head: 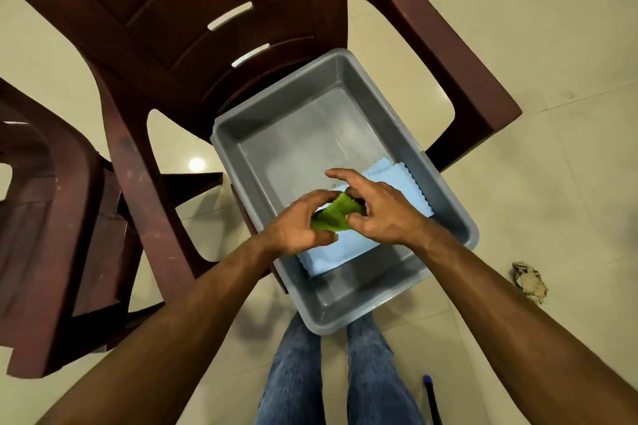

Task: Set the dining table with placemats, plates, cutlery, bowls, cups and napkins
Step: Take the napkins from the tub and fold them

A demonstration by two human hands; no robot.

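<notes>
While we stand over the grey tub, the scene reads so:
Progress: no dining table shows — we judge that we are fetching napkins, with the laying itself not visible.
Grey plastic tub (pixel 362 121): smooth, rectangular, rounded corners, on the seat of a maroon plastic chair (pixel 214 28) with a slotted back at 11 o'clock.
Green cloth (pixel 333 216): coarse weave, bunched, held above the tub's near half.
Left hand (pixel 298 228): fingers curled, pinching the cloth's left end.
Right hand (pixel 378 212): thumb and fingers pinch the right end, index spread out.
Blue cloth (pixel 390 190): soft, flat, scalloped edge, in the tub beneath — touching the 5 o'clock wall.
Crumpled rag (pixel 530 281): on the tiled floor at 4 o'clock.
</notes>
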